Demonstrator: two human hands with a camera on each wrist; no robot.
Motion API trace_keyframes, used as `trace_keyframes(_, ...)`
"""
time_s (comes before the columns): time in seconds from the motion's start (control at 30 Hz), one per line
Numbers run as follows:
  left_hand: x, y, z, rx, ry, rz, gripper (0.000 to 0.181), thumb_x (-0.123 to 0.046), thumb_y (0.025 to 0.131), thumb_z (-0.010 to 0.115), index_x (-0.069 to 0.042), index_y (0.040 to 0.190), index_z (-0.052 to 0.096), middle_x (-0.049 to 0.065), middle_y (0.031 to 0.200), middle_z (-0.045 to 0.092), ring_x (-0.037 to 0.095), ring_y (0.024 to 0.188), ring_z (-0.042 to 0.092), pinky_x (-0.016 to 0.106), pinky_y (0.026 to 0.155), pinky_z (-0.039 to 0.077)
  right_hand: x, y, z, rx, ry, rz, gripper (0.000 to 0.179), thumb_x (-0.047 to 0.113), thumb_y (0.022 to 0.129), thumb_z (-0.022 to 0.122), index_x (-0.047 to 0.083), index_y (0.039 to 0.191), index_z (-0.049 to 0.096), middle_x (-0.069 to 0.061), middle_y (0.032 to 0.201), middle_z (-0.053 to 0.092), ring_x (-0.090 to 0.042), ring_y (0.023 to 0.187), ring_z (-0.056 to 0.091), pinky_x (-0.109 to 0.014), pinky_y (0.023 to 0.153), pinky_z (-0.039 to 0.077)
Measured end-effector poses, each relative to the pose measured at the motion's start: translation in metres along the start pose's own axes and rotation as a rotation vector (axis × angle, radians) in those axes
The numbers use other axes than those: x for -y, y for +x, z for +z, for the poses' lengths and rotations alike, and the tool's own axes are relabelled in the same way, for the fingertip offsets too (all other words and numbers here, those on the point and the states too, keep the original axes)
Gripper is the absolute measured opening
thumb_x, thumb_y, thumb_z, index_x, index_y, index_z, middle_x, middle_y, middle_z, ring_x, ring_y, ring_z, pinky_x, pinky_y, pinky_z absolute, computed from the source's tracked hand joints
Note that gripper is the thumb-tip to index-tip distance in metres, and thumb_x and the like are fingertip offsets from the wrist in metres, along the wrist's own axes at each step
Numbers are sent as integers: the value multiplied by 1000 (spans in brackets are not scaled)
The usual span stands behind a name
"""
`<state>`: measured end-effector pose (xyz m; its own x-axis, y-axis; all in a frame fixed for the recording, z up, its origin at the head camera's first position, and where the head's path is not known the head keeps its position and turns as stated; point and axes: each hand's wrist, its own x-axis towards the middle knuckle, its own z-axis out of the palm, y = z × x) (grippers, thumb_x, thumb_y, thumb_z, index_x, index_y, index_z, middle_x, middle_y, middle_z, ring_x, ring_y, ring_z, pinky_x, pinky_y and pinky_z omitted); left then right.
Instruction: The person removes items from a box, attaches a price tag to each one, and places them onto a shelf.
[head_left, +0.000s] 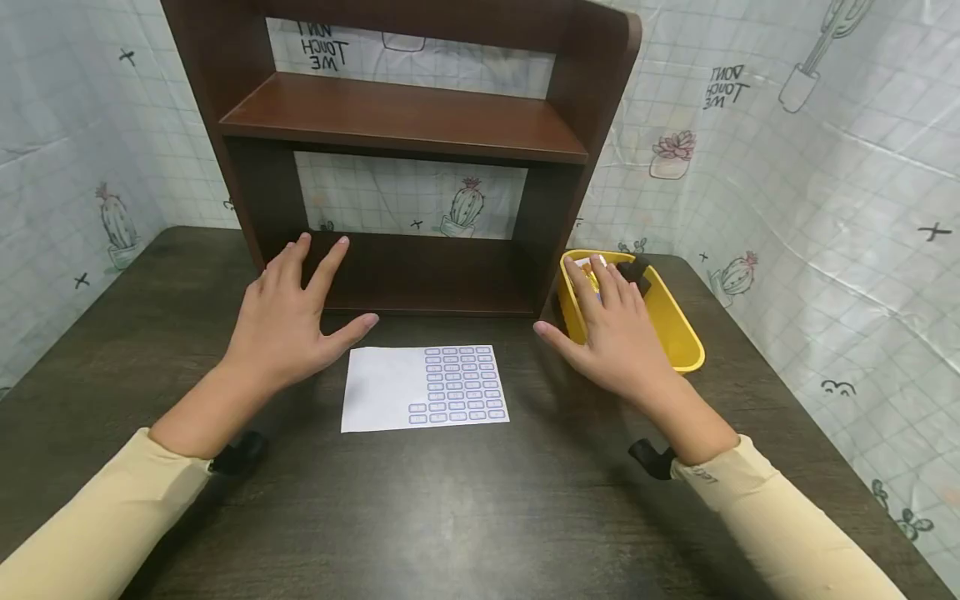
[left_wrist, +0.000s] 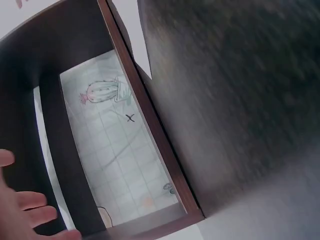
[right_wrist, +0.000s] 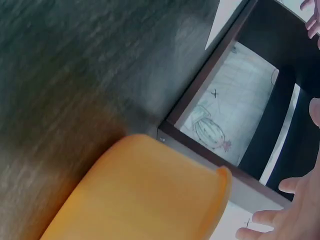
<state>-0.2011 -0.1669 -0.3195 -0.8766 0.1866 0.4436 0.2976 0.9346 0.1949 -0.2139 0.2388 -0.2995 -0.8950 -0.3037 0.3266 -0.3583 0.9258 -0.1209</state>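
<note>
My left hand (head_left: 283, 321) is held with fingers spread, left of a white sheet (head_left: 386, 387) printed with rows of small blue-outlined labels. The sheet lies flat on the dark table. My right hand (head_left: 611, 333) has its fingers spread too and overlaps a yellow bin (head_left: 675, 329) in the head view. Inside the bin, partly hidden by that hand, are a black item (head_left: 633, 271) and some colourful packaging. Neither hand holds anything. In the right wrist view the bin's wall (right_wrist: 145, 190) shows below the fingers.
A dark brown two-tier shelf (head_left: 405, 117) stands at the back of the table (head_left: 450, 517); its compartments hold nothing visible. Printed sheeting (head_left: 825, 208) with cactus drawings hangs behind and at both sides. The bin stands right of the shelf.
</note>
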Motion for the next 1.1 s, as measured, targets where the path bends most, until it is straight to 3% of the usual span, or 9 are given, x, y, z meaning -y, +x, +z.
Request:
trace_keyframes(0.17, 11, 2, -3, -193, -102, 28, 88, -76, 96, 43, -23, 165, 29, 27, 161, 37, 52, 143, 41, 71, 92, 47, -9, 2, -6, 31, 97, 46, 86, 63, 99, 57, 19, 166, 26, -23, 172, 22, -53, 154, 28, -69, 121, 30)
trace_keyframes(0.27, 19, 4, -7, -273, -147, 4, 94, -84, 94, 32, -20, 163, 31, 26, 157, 39, 50, 137, 43, 71, 88, 47, -17, 5, -11, 66, 135, 82, 86, 65, 100, 55, 17, 165, 27, -24, 170, 26, -53, 151, 30, -70, 116, 35)
trace_keyframes(0.33, 26, 7, -11, -305, -174, -27, 95, -84, 94, 31, -19, 163, 31, 26, 155, 38, 48, 134, 42, 72, 84, 46, -23, 6, -12, 88, 162, 102, 87, 64, 100, 56, 14, 165, 27, -27, 166, 30, -53, 147, 33, -69, 114, 38)
trace_keyframes(0.4, 31, 9, -15, -315, -201, -74, 92, -81, 95, 35, -19, 164, 28, 26, 154, 37, 46, 134, 39, 72, 79, 45, -30, 8, -14, 117, 181, 123, 89, 65, 100, 56, 12, 165, 25, -30, 163, 33, -53, 146, 35, -68, 113, 38)
trace_keyframes(0.57, 45, 12, -22, -341, -266, -181, 84, -67, 99, 45, -21, 165, 23, 24, 155, 32, 43, 139, 34, 57, 68, 37, -47, 13, -16, 196, 204, 174, 92, 64, 101, 53, 6, 166, 21, -34, 159, 38, -49, 143, 42, -66, 113, 39)
trace_keyframes(0.8, 60, 21, -20, -424, -455, -242, 72, -39, 102, 57, -14, 163, 25, 25, 153, 36, 40, 135, 41, 58, 100, 38, -70, 20, -14, 314, 229, 213, 88, 56, 105, 52, -7, 160, 25, -37, 150, 45, -51, 135, 48, -64, 109, 43)
trace_keyframes(1.0, 68, 29, -22, -387, -566, -329, 67, -38, 104, 56, -21, 162, 28, 18, 155, 45, 38, 136, 52, 56, 104, 44, -87, 25, -11, 421, 221, 272, 85, 50, 106, 54, -13, 155, 27, -41, 148, 46, -55, 136, 48, -65, 109, 44)
trace_keyframes(1.1, 71, 34, -22, -370, -574, -361, 63, -39, 103, 56, -21, 160, 34, 15, 153, 52, 38, 134, 58, 44, 103, 49, -93, 28, -11, 442, 205, 287, 80, 46, 106, 56, -14, 153, 30, -40, 144, 49, -54, 132, 51, -64, 106, 45)
